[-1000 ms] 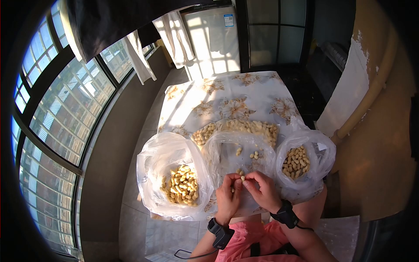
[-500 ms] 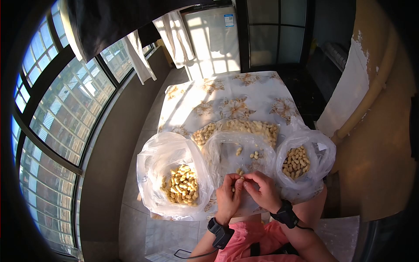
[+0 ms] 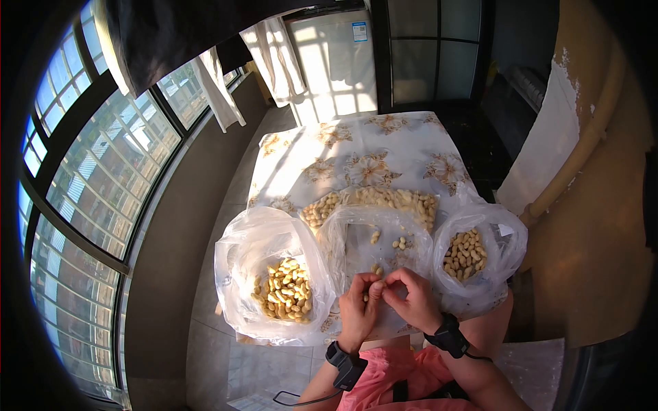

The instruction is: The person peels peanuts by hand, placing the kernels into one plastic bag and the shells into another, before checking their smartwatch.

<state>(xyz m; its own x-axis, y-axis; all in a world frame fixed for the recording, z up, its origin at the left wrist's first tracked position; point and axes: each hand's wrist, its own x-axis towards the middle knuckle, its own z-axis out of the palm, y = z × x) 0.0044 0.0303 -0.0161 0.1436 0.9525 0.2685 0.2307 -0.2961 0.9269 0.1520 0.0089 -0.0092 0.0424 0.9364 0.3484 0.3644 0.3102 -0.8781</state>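
My left hand and my right hand meet at the fingertips over the near side of the middle plastic bag. Both are closed in a pinch on a peanut, mostly covered by the fingers. Just beyond my left fingertips another peanut shows. Inside the clear middle bag a few loose peanuts lie farther back. To the left, an open plastic bag holds a heap of peanuts. A smaller open bag on the right has peanuts too.
Behind the middle bag lies a long clear bag of peanuts. All stand on a table with a flowered cloth. A barred window runs along the left; a wall with a pipe is at the right.
My right fingers have shifted slightly at the pinch against the left fingertips. The bags and the loose peanuts have stayed in place.
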